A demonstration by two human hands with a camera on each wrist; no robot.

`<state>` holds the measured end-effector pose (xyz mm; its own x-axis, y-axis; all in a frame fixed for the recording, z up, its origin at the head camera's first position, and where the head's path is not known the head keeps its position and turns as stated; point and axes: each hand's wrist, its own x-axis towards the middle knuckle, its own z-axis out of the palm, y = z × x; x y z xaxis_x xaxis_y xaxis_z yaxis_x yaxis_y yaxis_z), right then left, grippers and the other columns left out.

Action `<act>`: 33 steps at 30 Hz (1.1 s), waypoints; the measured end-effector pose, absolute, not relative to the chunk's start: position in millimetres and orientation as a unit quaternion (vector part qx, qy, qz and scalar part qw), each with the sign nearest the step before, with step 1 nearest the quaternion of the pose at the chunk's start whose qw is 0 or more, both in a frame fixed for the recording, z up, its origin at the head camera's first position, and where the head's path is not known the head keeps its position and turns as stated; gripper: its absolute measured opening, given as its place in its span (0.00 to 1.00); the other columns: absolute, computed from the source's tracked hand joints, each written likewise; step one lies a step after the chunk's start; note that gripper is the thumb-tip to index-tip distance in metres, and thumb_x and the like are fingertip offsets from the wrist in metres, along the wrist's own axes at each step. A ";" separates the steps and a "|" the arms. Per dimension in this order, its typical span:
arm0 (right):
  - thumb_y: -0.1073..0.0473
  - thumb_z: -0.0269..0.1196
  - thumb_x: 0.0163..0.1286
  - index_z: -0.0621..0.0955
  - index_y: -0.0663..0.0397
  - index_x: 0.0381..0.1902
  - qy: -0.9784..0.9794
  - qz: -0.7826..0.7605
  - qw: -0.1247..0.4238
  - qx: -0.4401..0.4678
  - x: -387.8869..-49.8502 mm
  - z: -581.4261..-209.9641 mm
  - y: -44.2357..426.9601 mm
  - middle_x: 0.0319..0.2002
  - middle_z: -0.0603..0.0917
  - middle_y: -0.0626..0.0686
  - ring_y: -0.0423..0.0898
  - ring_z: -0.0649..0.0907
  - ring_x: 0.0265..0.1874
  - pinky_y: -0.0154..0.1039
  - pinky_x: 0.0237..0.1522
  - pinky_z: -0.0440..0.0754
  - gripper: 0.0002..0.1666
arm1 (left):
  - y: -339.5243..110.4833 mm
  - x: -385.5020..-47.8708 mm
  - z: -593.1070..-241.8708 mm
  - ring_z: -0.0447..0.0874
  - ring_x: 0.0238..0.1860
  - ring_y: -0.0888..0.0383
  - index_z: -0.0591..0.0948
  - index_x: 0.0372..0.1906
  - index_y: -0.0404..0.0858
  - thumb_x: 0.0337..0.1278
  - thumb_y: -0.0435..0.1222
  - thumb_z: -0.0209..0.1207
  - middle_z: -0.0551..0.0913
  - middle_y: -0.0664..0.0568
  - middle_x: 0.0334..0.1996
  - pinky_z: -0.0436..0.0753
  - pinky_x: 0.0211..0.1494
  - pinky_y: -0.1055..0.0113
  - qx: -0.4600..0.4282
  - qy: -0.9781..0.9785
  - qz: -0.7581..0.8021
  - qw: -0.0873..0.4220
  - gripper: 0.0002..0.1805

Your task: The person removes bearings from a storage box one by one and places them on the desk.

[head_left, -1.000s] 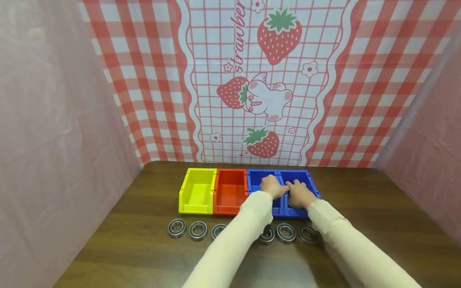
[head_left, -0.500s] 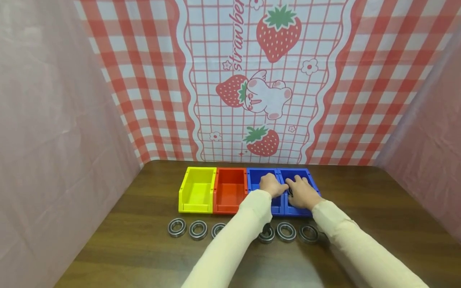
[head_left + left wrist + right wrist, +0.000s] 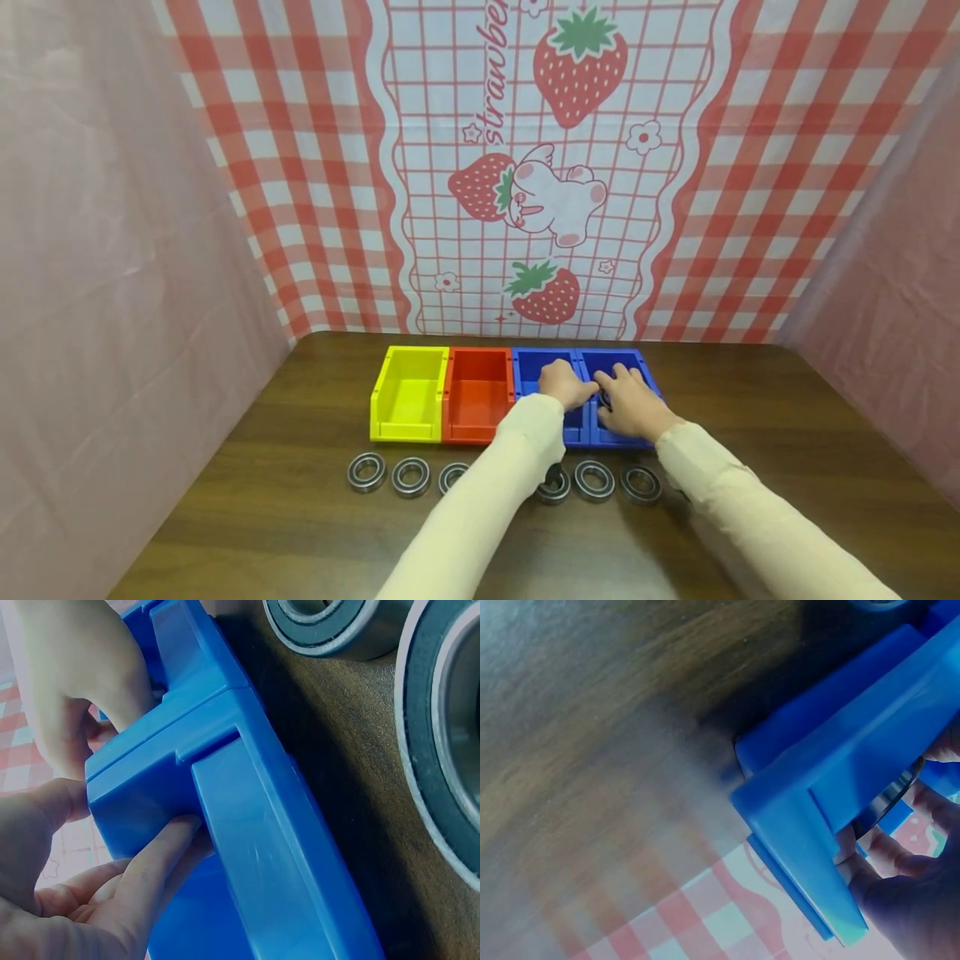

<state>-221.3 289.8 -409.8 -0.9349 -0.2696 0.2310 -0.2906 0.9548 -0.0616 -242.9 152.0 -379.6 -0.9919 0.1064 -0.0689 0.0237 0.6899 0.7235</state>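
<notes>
Two blue bins stand side by side. My left hand (image 3: 564, 385) reaches into the left blue bin (image 3: 530, 372) and grips the wall beside the right one, its fingers (image 3: 166, 844) against the inner face and its thumb over the edge. Inside the right blue bin (image 3: 617, 439), my right hand (image 3: 633, 407) holds a metal ball bearing (image 3: 889, 802), tilted on edge between fingers and thumb near the bin wall. Part of that bearing is hidden by the hand and the wall.
A red bin (image 3: 480, 404) and a yellow bin (image 3: 408, 404) adjoin on the left. Several bearings (image 3: 595, 481) lie in a row on the wooden table (image 3: 300, 533) before the bins; my left forearm covers part of the row. A checked strawberry cloth (image 3: 322, 167) hangs behind.
My right hand and forearm have shifted slightly right, and more of the rightmost bearing on the table shows. The left hand stays at the bin wall. The head view has tilted slightly.
</notes>
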 end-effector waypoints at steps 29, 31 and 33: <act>0.60 0.69 0.50 0.77 0.56 0.39 -0.967 0.055 0.171 0.181 -177.2 -390.0 294.9 0.32 0.73 0.56 0.49 0.70 0.30 0.43 0.31 0.74 0.18 | 152.4 -239.8 -379.3 0.72 0.17 0.60 0.80 0.23 0.37 0.52 0.45 0.68 0.76 0.52 0.14 0.73 0.23 0.69 0.035 0.914 0.399 0.061 0.17; 0.60 0.69 0.50 0.78 0.56 0.40 -0.966 0.053 0.175 0.183 -173.5 -389.8 295.0 0.32 0.73 0.55 0.49 0.71 0.30 0.43 0.32 0.74 0.18 | 152.5 -239.7 -379.1 0.72 0.17 0.60 0.80 0.23 0.37 0.52 0.46 0.68 0.77 0.52 0.15 0.74 0.24 0.69 0.034 0.916 0.397 0.058 0.17; 0.60 0.70 0.50 0.78 0.56 0.40 -0.965 0.052 0.176 0.185 -169.4 -389.7 295.1 0.32 0.73 0.54 0.49 0.71 0.31 0.43 0.33 0.75 0.19 | 152.6 -240.0 -379.7 0.72 0.18 0.60 0.80 0.23 0.37 0.51 0.46 0.68 0.77 0.51 0.16 0.74 0.25 0.69 0.035 0.917 0.393 0.056 0.17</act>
<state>-169.4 295.1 -389.7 -0.8695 -0.3383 0.3600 -0.3751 0.9263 -0.0357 -240.0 152.6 -379.7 -0.9912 0.1086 -0.0756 0.0202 0.6888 0.7246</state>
